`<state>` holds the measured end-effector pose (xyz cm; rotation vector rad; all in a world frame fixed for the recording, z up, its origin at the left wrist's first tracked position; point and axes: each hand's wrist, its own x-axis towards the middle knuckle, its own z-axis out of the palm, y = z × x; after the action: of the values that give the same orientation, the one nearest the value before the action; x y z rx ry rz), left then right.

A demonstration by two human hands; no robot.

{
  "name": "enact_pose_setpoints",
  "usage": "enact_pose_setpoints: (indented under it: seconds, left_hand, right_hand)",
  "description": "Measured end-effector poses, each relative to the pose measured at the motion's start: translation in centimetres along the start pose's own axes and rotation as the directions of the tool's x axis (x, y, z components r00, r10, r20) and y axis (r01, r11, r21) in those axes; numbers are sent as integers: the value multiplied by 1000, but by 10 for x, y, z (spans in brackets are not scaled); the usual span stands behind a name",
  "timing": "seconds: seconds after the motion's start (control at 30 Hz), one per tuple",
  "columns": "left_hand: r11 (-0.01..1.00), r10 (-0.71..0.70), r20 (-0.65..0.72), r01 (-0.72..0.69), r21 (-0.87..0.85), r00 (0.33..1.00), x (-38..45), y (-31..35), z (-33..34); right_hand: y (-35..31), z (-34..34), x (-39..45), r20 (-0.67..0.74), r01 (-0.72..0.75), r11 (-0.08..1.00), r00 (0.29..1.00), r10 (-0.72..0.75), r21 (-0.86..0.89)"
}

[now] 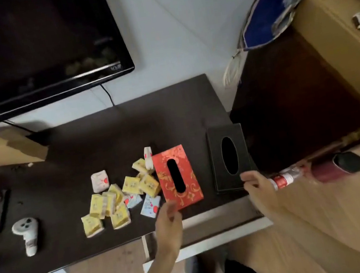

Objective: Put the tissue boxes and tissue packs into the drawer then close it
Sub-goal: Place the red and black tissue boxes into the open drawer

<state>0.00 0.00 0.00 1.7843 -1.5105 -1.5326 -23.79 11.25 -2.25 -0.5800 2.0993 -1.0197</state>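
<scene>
Left hand (167, 218) reaching at the near edge of the red tissue box (177, 177), fingers loosely curled, touching it at most, nothing grasped yet. Right hand (253, 182) pinching the near corner of the black tissue box (229, 156), likely to lift it. Tissue packs (118, 198) heaped on the counter (103, 136); drawer (213, 232) open below.

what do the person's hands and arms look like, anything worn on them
Both are bare. The left hand and right hand show no gloves, rings or watch, and both forearms are uncovered as far as the frame shows: no sleeves, straps or markings. The picture is a little blurred, so small details could be missed.
</scene>
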Motion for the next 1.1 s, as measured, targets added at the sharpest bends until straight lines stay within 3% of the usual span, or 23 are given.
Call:
enact_pose_setpoints:
  seconds: [0.1,0.2,0.33,0.47,0.73,0.93,1.1]
  left_hand:
    - [987,97,-133,-77,144,986,45,28,8]
    - [951,98,-222,-25,310,970,78,26,20]
    - [967,-78,-176,118,227,981,114,18,31]
    - [974,-90,-212,130,184,973,131,11,37]
    - [916,-98,-227,177,359,969,132,28,27]
    - [970,-4,-302,78,232,953,77,22,38]
    - [993,-82,-408,110,47,909,13,-14,54]
  right_hand:
    - [-25,-7,66,-124,13,996,992,-24,-87]
    - [-15,-4,94,-81,-93,974,994,77,-208]
    - [-6,7,128,-24,-257,949,966,257,-181]
    - [5,11,138,-70,-235,944,972,224,-231]
    - [-2,-1,124,-70,-208,961,978,198,-185]
    - [2,-18,85,-106,-104,989,990,93,-100]
    - [25,-19,51,-146,-35,997,988,45,74]
